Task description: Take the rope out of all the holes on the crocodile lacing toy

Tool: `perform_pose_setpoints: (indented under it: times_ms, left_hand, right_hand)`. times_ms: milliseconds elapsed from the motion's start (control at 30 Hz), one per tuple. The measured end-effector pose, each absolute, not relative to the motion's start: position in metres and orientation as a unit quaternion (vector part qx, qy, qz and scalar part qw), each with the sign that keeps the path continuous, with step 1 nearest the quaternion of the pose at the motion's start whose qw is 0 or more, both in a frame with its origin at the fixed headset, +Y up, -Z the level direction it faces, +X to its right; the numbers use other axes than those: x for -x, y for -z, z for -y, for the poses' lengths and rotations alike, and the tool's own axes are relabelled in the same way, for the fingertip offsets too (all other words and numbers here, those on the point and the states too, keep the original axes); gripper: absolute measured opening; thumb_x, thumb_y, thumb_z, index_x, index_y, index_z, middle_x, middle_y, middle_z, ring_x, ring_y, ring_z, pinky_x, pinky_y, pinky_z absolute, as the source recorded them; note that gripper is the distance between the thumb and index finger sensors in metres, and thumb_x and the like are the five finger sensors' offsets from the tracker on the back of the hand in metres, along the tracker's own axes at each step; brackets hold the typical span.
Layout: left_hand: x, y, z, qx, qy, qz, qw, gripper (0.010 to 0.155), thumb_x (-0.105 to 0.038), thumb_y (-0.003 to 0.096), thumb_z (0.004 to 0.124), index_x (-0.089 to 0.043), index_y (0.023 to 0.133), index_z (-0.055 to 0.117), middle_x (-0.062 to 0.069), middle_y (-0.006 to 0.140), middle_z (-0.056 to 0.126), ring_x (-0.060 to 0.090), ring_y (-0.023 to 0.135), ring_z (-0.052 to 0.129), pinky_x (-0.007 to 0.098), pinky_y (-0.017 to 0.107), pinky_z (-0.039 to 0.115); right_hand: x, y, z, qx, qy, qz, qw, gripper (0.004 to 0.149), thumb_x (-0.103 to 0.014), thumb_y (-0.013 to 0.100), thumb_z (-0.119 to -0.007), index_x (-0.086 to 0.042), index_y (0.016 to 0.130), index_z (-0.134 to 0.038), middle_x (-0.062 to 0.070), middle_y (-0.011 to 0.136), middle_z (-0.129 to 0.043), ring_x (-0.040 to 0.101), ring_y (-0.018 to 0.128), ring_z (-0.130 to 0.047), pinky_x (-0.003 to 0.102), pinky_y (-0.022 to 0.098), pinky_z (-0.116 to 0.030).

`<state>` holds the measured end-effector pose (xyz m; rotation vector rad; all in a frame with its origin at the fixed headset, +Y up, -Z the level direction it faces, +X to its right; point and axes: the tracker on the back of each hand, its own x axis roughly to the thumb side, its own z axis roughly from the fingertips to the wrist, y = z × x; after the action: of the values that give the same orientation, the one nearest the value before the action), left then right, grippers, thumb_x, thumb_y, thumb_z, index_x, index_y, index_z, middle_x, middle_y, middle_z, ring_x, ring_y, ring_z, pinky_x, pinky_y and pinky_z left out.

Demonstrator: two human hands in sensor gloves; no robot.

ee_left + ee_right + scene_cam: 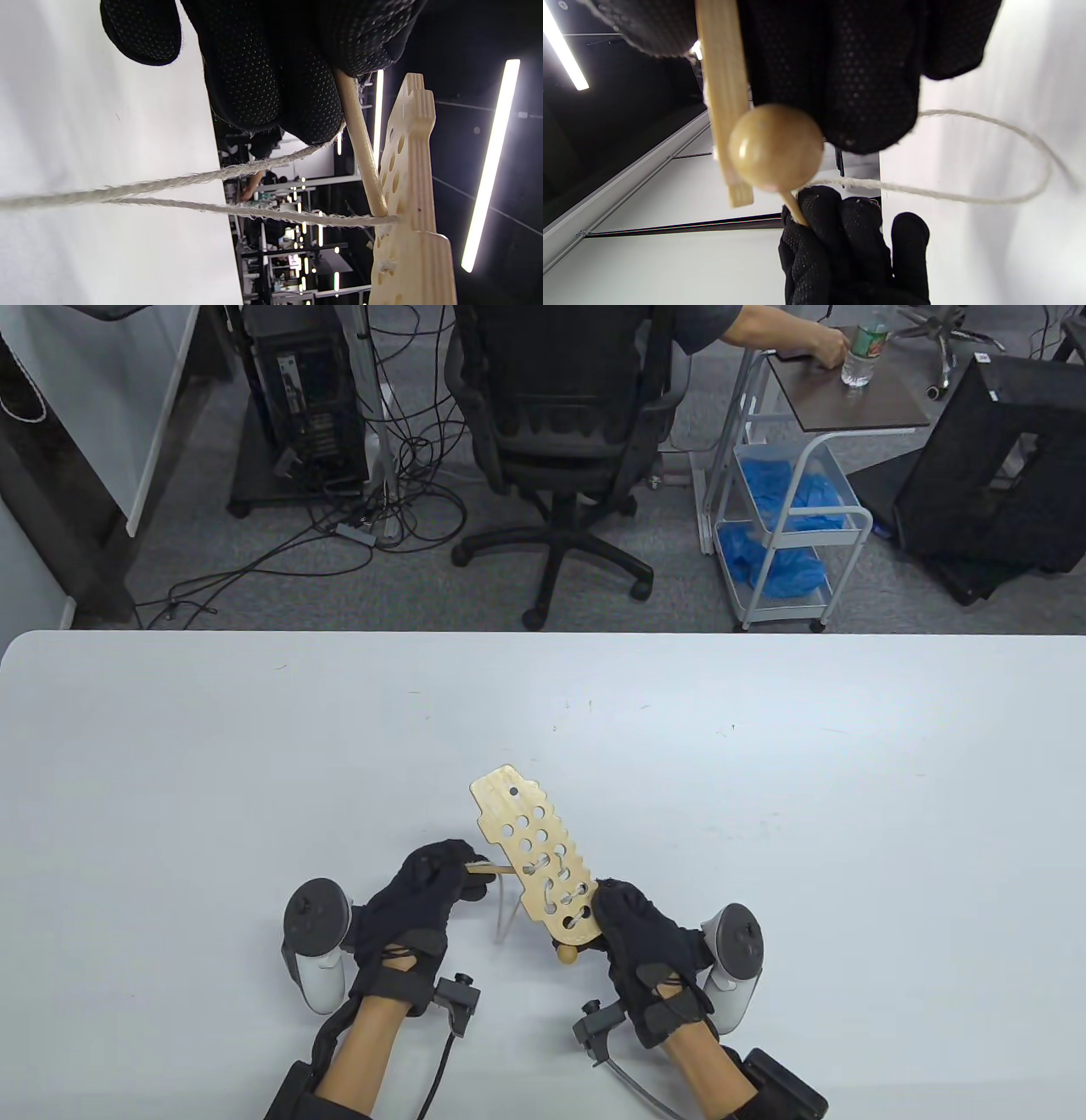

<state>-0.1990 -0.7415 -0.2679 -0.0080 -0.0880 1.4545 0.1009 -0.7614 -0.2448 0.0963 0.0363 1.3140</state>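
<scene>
The toy (538, 861) is being held tilted above the desk (764, 814), near its front edge, between the two hands. Its near end is being gripped by the right hand (649, 954), whose fingers are closed around the board's lower corner; its far end is pointing away and to the left. A wooden ball (566, 954) is being seen just below the gripped end, beside the right hand's fingers (865, 84). The wooden needle (492, 869) is being pinched by the left hand (416, 899), whose fingers (271, 84) are curled shut on it, just left of the board; the needle's tip is being pressed against a hole midway along the board. The rope (169, 184) is being seen running from the board's near holes, where it is laced, and hanging in a slack loop under the hands.
</scene>
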Motion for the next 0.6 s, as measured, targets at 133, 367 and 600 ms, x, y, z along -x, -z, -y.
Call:
perform_pose_setpoints:
  times_ms: [133, 367, 600]
  left_hand:
    - [0.199, 0.268, 0.744, 0.019, -0.683, 0.048, 0.729, 0.041, -0.037, 0.0499, 0.077, -0.035, 0.091, 0.080, -0.008, 0.078, 0.104, 0.015, 0.069, 0.099, 0.057, 0.066, 0.073]
    - [0.192, 0.271, 0.753, 0.067, -0.738, 0.067, 0.668, 0.042, -0.035, 0.0515, 0.073, -0.034, 0.093, 0.077, -0.007, 0.080, 0.102, 0.016, 0.071, 0.097, 0.058, 0.068, 0.071]
    - [0.191, 0.271, 0.753, 0.071, -0.717, 0.065, 0.691, 0.042, -0.035, 0.0515, 0.074, -0.040, 0.092, 0.080, -0.006, 0.081, 0.101, 0.017, 0.072, 0.096, 0.059, 0.068, 0.069]
  right_hand:
    - [-0.102, 0.245, 0.761, -0.046, -0.608, -0.015, 0.792, 0.047, -0.041, 0.045, -0.078, -0.005, 0.075, -0.080, 0.016, 0.053, -0.102, 0.036, 0.044, -0.102, 0.062, 0.049, -0.074]
    - [-0.096, 0.244, 0.759, -0.065, -0.595, -0.029, 0.801, 0.047, -0.042, 0.045, -0.078, -0.006, 0.075, -0.080, 0.015, 0.054, -0.102, 0.036, 0.045, -0.102, 0.062, 0.049, -0.074]
    - [-0.095, 0.243, 0.758, -0.070, -0.591, -0.031, 0.803, 0.047, -0.042, 0.045, -0.077, -0.006, 0.075, -0.080, 0.015, 0.054, -0.102, 0.036, 0.045, -0.102, 0.062, 0.049, -0.074]
